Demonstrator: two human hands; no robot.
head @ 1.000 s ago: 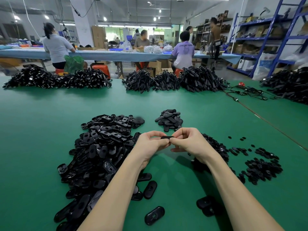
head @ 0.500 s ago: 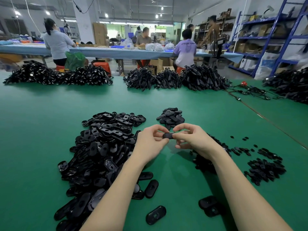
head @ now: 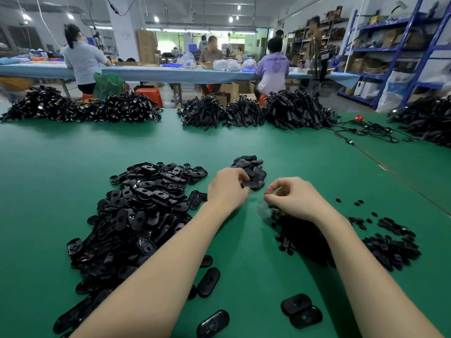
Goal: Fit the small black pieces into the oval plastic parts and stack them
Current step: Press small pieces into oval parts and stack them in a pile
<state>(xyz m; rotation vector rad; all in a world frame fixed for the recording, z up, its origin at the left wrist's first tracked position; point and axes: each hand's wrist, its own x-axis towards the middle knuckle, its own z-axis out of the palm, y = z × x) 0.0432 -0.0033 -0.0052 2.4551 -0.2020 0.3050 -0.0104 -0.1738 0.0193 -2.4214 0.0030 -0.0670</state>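
A big heap of loose black oval plastic parts (head: pixel 136 215) lies left of my arms on the green table (head: pixel 73 152). A small pile of fitted ovals (head: pixel 251 167) sits just beyond my hands. My left hand (head: pixel 227 189) reaches to that pile's near edge, and its curled fingers hold an oval part (head: pixel 251 184) against the pile. My right hand (head: pixel 290 198) hovers over a heap of small black pieces (head: pixel 300 235), fingers loosely curled, with nothing visible between thumb and forefinger.
More small pieces (head: pixel 390 250) are scattered at the right. Several single ovals (head: pixel 301 311) lie near the front edge. Large heaps of black cable parts (head: pixel 244 113) line the table's far side. People sit at a blue table (head: pixel 156 71) behind.
My hands have come apart. The left hand carried the oval part forward to the small pile, and the right hand let go of it and moved down to the right.
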